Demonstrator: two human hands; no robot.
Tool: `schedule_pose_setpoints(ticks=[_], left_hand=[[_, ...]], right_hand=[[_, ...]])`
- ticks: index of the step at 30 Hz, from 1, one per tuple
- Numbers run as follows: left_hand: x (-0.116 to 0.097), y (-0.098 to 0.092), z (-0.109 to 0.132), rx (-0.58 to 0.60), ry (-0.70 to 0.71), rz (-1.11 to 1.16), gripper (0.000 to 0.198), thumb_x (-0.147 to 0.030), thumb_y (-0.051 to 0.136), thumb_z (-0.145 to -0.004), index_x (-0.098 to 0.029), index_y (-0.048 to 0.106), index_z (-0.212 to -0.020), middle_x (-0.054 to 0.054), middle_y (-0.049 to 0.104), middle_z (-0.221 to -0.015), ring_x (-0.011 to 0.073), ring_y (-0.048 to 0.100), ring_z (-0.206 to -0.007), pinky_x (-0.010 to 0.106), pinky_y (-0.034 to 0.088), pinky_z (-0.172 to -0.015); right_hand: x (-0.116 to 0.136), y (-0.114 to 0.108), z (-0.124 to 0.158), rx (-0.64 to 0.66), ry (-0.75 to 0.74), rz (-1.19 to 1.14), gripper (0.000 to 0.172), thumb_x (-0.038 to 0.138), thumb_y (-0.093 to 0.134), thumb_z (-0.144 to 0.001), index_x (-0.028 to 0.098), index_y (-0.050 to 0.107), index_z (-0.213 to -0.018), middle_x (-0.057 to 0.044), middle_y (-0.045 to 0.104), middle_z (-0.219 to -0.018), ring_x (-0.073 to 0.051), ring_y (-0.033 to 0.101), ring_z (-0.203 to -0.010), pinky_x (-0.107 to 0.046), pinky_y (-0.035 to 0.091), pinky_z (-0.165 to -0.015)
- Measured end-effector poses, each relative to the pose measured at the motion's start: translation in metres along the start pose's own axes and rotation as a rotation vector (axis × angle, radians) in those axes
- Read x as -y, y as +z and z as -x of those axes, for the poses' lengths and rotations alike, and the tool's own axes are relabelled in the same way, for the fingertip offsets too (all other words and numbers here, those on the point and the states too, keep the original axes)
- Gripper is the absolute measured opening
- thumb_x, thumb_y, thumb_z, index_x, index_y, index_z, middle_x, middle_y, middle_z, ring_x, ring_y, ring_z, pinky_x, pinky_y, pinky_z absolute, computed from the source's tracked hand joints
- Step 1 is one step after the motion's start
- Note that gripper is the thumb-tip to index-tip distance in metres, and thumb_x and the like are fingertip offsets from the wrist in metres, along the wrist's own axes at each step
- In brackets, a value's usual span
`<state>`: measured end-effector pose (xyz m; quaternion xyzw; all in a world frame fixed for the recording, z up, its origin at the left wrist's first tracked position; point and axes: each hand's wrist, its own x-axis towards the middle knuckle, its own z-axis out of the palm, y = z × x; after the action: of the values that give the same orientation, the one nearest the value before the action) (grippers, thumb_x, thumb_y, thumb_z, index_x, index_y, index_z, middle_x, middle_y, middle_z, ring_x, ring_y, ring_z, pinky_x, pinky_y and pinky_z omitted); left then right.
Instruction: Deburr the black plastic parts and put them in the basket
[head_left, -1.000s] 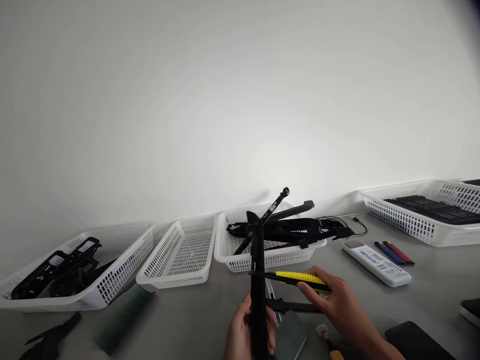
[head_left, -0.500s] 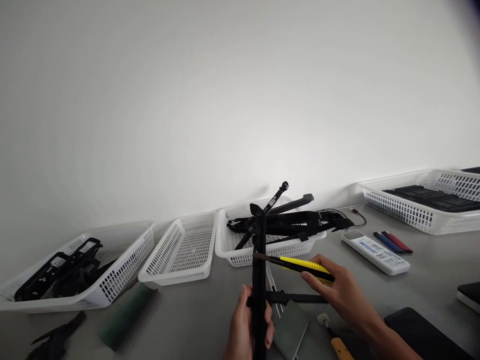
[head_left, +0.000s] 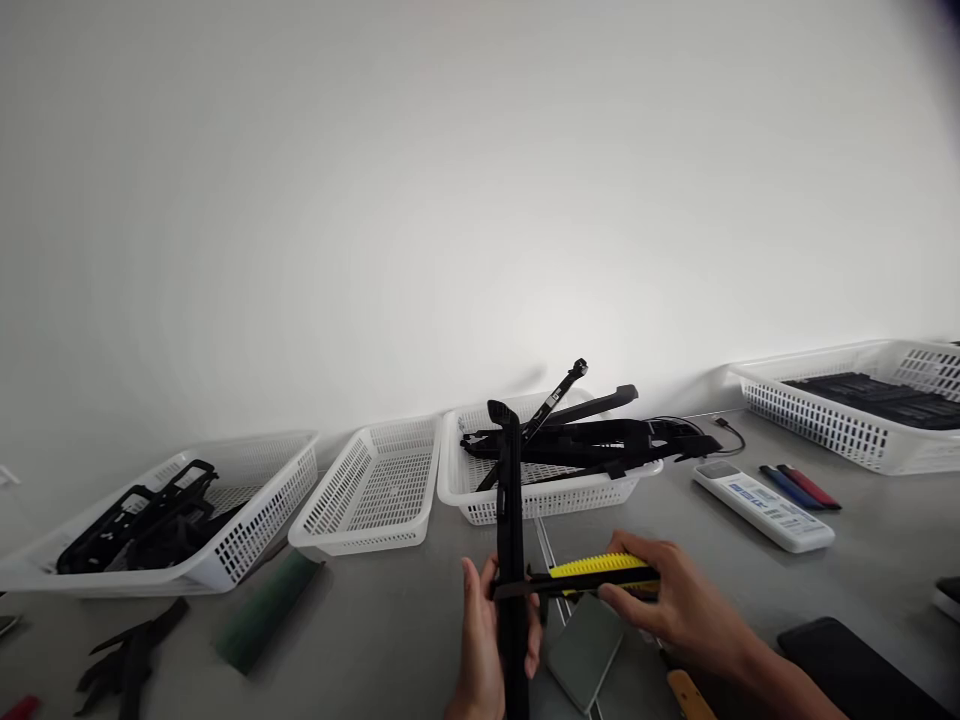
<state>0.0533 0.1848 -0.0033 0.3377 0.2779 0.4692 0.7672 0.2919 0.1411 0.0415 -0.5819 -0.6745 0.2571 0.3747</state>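
My left hand (head_left: 486,640) is closed round a long black plastic strip (head_left: 511,500), held upright with its hooked end at the top. In my right hand (head_left: 667,590) is a yellow and black utility knife (head_left: 600,575), gripped by its handle. Its dark blade lies across the strip, just above the left palm. Whether the blade touches the plastic I cannot tell. Behind the strip stands a white basket (head_left: 555,505) heaped with black plastic parts (head_left: 592,445). Under the knife lies a flat grey-green block (head_left: 586,652) on the table.
Farther left are a bare white basket (head_left: 360,545), a basket of black parts (head_left: 180,580) and a dark green roll (head_left: 270,610). To the right lie a white remote control (head_left: 763,506), blue and red pieces (head_left: 799,488), a black phone-like slab (head_left: 847,665) and another white basket (head_left: 840,435).
The knife has moved down along the strip, from well above my left hand to just over its palm. The view has shifted slightly left.
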Motion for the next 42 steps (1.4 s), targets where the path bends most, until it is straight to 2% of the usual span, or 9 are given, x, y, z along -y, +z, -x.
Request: schedule_pose_setpoints(ticks=[5,8,13,18,23,28,31,35,42], left_hand=[[-0.008,0.007,0.003,-0.084,0.03,-0.066,0.083,-0.096,0.054,-0.082,-0.018,0.067,-0.106,0.003,0.071,-0.08,0.0076,0.045,-0.042,0.019,0.035,-0.032],[-0.012,0.01,0.004,-0.096,0.043,-0.084,0.084,-0.098,0.054,-0.081,-0.018,0.067,-0.105,0.002,0.069,-0.08,0.008,0.045,-0.044,0.019,0.036,-0.033],[-0.019,0.015,0.006,-0.104,0.052,-0.093,0.079,-0.094,0.061,-0.08,-0.019,0.066,-0.107,0.004,0.071,-0.092,0.0094,0.051,-0.05,0.021,0.04,-0.035],[-0.021,0.018,0.005,-0.112,0.038,-0.093,0.062,-0.077,0.077,-0.08,-0.02,0.064,-0.1,0.001,0.067,-0.082,0.0123,0.053,-0.055,0.023,0.045,-0.039],[-0.02,0.015,0.002,-0.137,0.027,-0.045,0.051,-0.063,0.083,-0.082,-0.018,0.066,-0.099,0.004,0.07,-0.084,0.0163,0.061,-0.073,0.025,0.053,-0.058],[-0.023,0.012,0.0,-0.071,0.009,0.01,0.052,-0.064,0.084,-0.083,-0.017,0.071,-0.101,0.004,0.07,-0.087,0.0132,0.054,-0.069,0.025,0.046,-0.06],[-0.024,0.011,0.0,-0.079,0.019,0.004,0.051,-0.063,0.084,-0.083,-0.016,0.073,-0.098,0.005,0.071,-0.091,0.0149,0.057,-0.074,0.027,0.048,-0.066],[-0.024,0.01,0.001,-0.038,-0.01,-0.015,0.051,-0.064,0.084,-0.083,-0.014,0.075,-0.095,0.005,0.07,-0.089,0.0137,0.055,-0.071,0.026,0.046,-0.064],[-0.022,0.009,-0.001,-0.032,0.014,-0.032,0.048,-0.061,0.081,-0.088,-0.015,0.077,-0.097,0.005,0.073,-0.091,0.0149,0.056,-0.072,0.028,0.046,-0.066]], right_hand=[[-0.002,0.003,0.0,-0.003,-0.031,0.053,0.032,0.051,0.064,-0.091,0.022,0.056,-0.078,0.0,0.06,-0.074,-0.018,0.056,-0.069,-0.029,0.038,-0.066],[-0.002,0.001,0.001,-0.023,-0.049,0.014,0.032,0.05,0.065,-0.091,0.022,0.055,-0.079,0.001,0.058,-0.072,-0.016,0.053,-0.067,-0.029,0.036,-0.063],[0.002,-0.006,0.002,0.024,-0.053,0.02,0.031,0.047,0.067,-0.089,0.022,0.054,-0.076,0.003,0.054,-0.068,-0.015,0.049,-0.065,-0.029,0.035,-0.062],[0.003,-0.011,0.003,0.111,-0.019,-0.041,0.035,0.052,0.071,-0.088,0.022,0.058,-0.078,0.002,0.054,-0.07,-0.015,0.045,-0.066,-0.029,0.033,-0.061],[0.006,-0.013,0.004,0.134,0.001,-0.058,0.036,0.054,0.074,-0.085,0.022,0.059,-0.077,0.003,0.055,-0.068,-0.015,0.046,-0.064,-0.029,0.034,-0.06],[0.007,-0.014,0.005,0.148,-0.005,-0.061,0.037,0.054,0.075,-0.085,0.021,0.06,-0.076,0.003,0.055,-0.068,-0.015,0.046,-0.064,-0.028,0.034,-0.058],[0.006,-0.015,0.004,0.105,0.008,-0.083,0.035,0.053,0.074,-0.086,0.022,0.06,-0.077,0.003,0.054,-0.066,-0.014,0.046,-0.062,-0.028,0.034,-0.057],[0.005,-0.014,0.004,0.188,0.017,-0.131,0.035,0.051,0.077,-0.084,0.021,0.061,-0.078,0.003,0.055,-0.07,-0.014,0.045,-0.064,-0.027,0.034,-0.058],[0.003,-0.011,0.003,0.152,0.018,-0.094,0.034,0.052,0.072,-0.087,0.021,0.062,-0.08,0.002,0.056,-0.069,-0.014,0.047,-0.064,-0.028,0.035,-0.058]])
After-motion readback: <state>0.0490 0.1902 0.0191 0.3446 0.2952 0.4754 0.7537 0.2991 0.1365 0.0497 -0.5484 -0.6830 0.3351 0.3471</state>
